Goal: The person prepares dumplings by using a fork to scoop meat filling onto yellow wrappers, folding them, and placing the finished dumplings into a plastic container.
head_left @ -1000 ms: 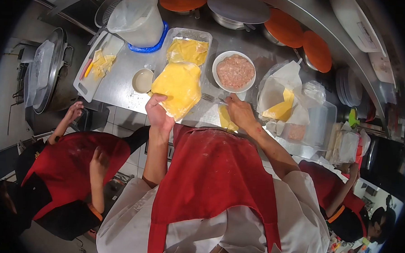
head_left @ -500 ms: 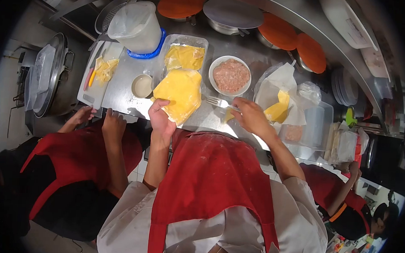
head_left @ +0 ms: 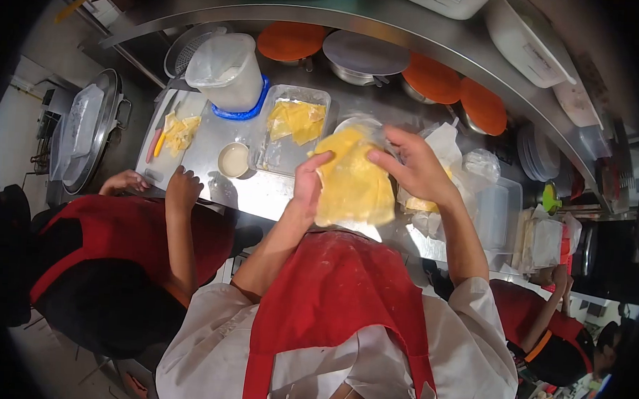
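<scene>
A stack of yellow dough sheets (head_left: 354,187), slightly blurred, hangs between my two hands above the counter's front edge. My left hand (head_left: 310,181) grips its left side with the thumb on top. At its upper right, the fingers and thumb of my right hand (head_left: 414,164) pinch the sheets. Behind them a white bowl (head_left: 358,121) is mostly covered, and its contents are hidden. More yellow sheets (head_left: 298,120) lie in a clear plastic tray (head_left: 271,158) to the left. The small round bowl (head_left: 233,160) stands left of that tray. No fork shows now.
A white tub (head_left: 225,74) on a blue lid and a cutting board (head_left: 166,153) with dough scraps are at the left. Clear containers (head_left: 497,214) and white paper (head_left: 443,144) lie right. A co-worker's hands (head_left: 184,188) rest at the left edge; another person is right.
The dough sheets have moved right, in front of the bowl of minced meat. My right hand has come up and taken hold of them; the fork it held is out of sight. The view has shifted.
</scene>
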